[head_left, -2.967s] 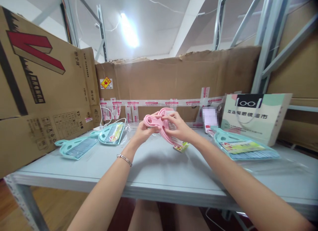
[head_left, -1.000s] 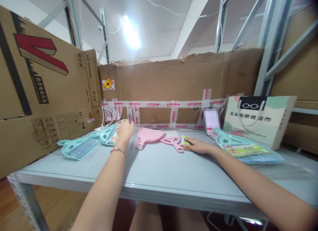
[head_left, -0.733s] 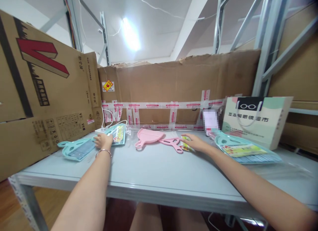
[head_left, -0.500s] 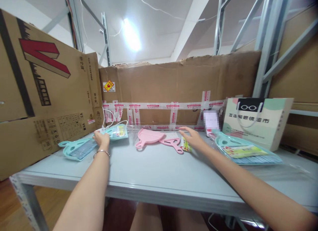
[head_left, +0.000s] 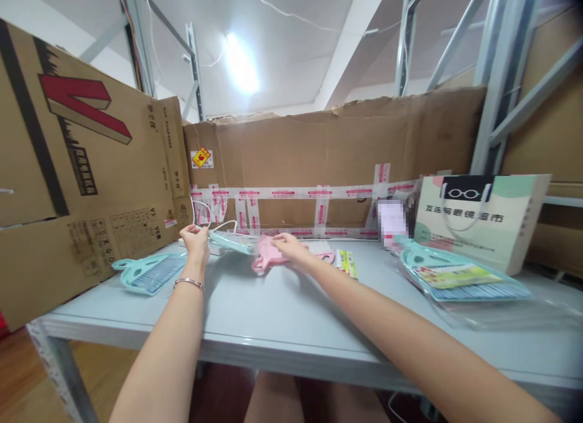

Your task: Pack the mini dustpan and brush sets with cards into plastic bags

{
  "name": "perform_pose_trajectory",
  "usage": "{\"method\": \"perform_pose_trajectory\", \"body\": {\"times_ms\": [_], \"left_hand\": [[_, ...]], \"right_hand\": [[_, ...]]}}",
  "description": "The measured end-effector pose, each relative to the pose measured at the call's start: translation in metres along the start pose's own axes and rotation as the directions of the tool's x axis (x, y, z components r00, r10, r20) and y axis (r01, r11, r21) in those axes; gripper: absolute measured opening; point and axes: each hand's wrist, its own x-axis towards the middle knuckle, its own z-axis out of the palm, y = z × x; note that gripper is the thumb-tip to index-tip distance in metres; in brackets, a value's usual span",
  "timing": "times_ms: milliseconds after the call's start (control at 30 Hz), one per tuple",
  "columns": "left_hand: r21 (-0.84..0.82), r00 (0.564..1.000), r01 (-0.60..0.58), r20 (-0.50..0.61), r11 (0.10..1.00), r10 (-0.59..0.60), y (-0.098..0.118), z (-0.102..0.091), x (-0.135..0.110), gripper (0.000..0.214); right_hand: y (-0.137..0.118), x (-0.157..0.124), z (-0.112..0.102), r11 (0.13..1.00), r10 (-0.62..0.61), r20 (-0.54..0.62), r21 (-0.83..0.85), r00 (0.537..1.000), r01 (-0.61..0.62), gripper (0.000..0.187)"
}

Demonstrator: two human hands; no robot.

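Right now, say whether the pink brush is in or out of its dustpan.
Out where visible: the brush shows right of the dustpan; the right hand hides any overlap.

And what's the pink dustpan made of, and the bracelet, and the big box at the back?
The pink dustpan looks like smooth plastic, one even colour with a moulded-looking handle. The bracelet is probably metal because it's silvery and shiny. The big box looks like dull brown cardboard, with a ragged top edge.

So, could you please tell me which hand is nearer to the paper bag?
Right. The right hand is left of the paper bag, over the pink dustpan; the left hand is farther left, holding the tilted teal dustpan.
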Motion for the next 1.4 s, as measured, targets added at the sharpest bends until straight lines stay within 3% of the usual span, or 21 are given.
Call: {"method": "perform_pose_trajectory", "body": {"times_ms": [33,133,233,333,400,500,600,700,800,867,933,967,1033,1067,1100,1200,1267,1333,1367,1400], "left_hand": [[-0.034,1.000,0.003,0.021,0.999,-0.003,0.002,0.001,-0.003,0.040],[-0.143,0.998,-0.017,0.064,0.990,0.026,0.009,0.005,-0.008,0.040],[-0.276,0.995,0.023,0.103,0.961,0.006,0.019,0.006,-0.012,0.041],[-0.379,0.979,0.108,0.202,0.919,-0.032,0.029,0.005,-0.018,0.040],[-0.412,0.956,0.158,0.291,0.898,-0.034,0.034,0.005,-0.023,0.036],[-0.412,0.891,0.247,0.452,0.877,-0.039,0.038,0.007,-0.032,0.029],[-0.383,0.842,0.323,0.533,0.865,-0.079,0.039,0.012,-0.039,0.028],[-0.392,0.855,0.340,0.507,0.855,-0.108,0.039,0.016,-0.041,0.031],[-0.402,0.890,0.237,0.454,0.884,-0.032,0.038,0.018,-0.041,0.032],[-0.319,0.907,0.115,0.419,0.941,0.032,0.036,0.018,-0.042,0.030],[-0.181,0.867,0.068,0.497,0.981,0.031,0.033,0.018,-0.048,0.035],[-0.115,0.816,0.075,0.578,0.990,0.005,0.031,0.018,-0.051,0.042],[-0.001,0.671,0.098,0.739,0.995,-0.065,0.029,0.018,-0.060,0.054],[0.041,0.617,0.082,0.783,0.996,-0.083,0.028,0.019,-0.064,0.057],[0.073,0.591,0.048,0.802,0.996,-0.087,0.028,0.020,-0.068,0.057],[0.136,0.592,-0.095,0.804,0.986,-0.054,0.027,0.021,-0.072,0.036],[0.156,0.585,-0.154,0.810,0.976,-0.038,0.028,0.021,-0.069,0.026],[0.167,0.582,-0.171,0.812,0.971,-0.037,0.027,0.018,-0.060,0.024],[0.167,0.610,-0.170,0.792,0.971,-0.030,0.026,0.016,-0.053,0.023],[0.172,0.673,-0.163,0.739,0.971,-0.018,0.024,0.013,-0.044,0.021]], "right_hand": [[-0.001,0.004,0.010,1.000,-0.016,0.004,-0.023,1.000,0.016,0.016],[-0.002,0.008,0.031,0.957,-0.199,0.080,-0.197,0.977,0.212,0.027],[-0.004,0.002,0.040,0.822,-0.335,0.239,-0.398,0.911,0.407,0.042],[-0.005,-0.009,0.039,0.684,-0.467,0.229,-0.518,0.854,0.513,0.037],[-0.006,-0.013,0.034,0.629,-0.528,0.190,-0.568,0.828,0.532,0.031],[-0.007,-0.013,0.022,0.583,-0.595,0.141,-0.601,0.791,0.546,0.037],[-0.008,-0.011,0.004,0.561,-0.652,0.094,-0.608,0.753,0.561,0.038],[-0.009,-0.016,-0.017,0.533,-0.687,0.097,-0.607,0.721,0.590,0.038],[-0.008,-0.027,-0.039,0.531,-0.704,0.110,-0.574,0.701,0.624,0.044],[-0.005,-0.034,-0.049,0.595,-0.687,0.063,-0.523,0.724,0.610,0.044],[0.000,-0.038,-0.054,0.722,-0.610,-0.049,-0.446,0.791,0.529,0.035],[0.002,-0.040,-0.055,0.795,-0.547,-0.119,-0.382,0.828,0.470,0.028],[0.004,-0.041,-0.054,0.913,-0.398,-0.223,-0.191,0.890,0.360,0.023],[0.003,-0.041,-0.052,0.945,-0.326,-0.238,-0.067,0.915,0.319,0.025],[0.002,-0.041,-0.051,0.957,-0.259,-0.230,0.072,0.938,0.282,0.027],[-0.004,-0.042,-0.047,0.892,-0.077,-0.101,0.438,0.992,0.114,0.029],[-0.007,-0.041,-0.049,0.837,0.007,-0.027,0.546,1.000,0.009,0.027],[-0.007,-0.038,-0.056,0.822,0.068,-0.032,0.568,0.997,-0.038,0.023],[-0.006,-0.036,-0.061,0.818,0.096,-0.058,0.573,0.994,-0.046,0.021],[-0.004,-0.033,-0.067,0.815,0.124,-0.090,0.577,0.988,-0.050,0.018]]}}
